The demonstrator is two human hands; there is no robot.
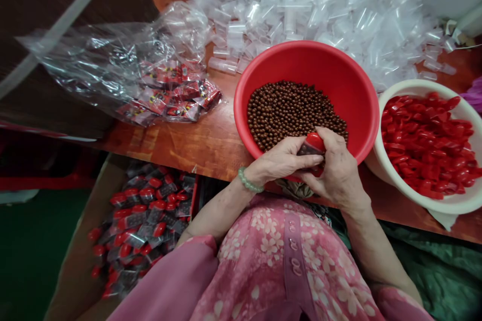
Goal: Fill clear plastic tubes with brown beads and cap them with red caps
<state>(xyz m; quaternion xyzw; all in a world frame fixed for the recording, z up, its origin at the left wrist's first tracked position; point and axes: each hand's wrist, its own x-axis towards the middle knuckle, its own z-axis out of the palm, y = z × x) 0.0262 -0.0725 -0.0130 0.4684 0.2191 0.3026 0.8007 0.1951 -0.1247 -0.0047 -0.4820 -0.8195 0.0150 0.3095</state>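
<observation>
Over the near edge of a red bowl (305, 55), both hands meet around a small clear container (311, 148) filled with dark brown balls and topped by a red cap. My left hand (284, 159), below a green bead bracelet, grips the container's body from the left. My right hand (337, 168) has its thumb and fingers closed about the capped end and the underside. Many brown balls (289, 110) lie in the bowl. To the right, a white bowl (387, 163) holds a heap of red caps (425, 145).
Clear empty tubes (293, 5) are piled at the back of the wooden table (181, 145). A clear plastic bag (101, 65) with red packets (176, 93) lies at the left. Below the table, a cardboard box (81, 241) holds many filled, capped containers (139, 220).
</observation>
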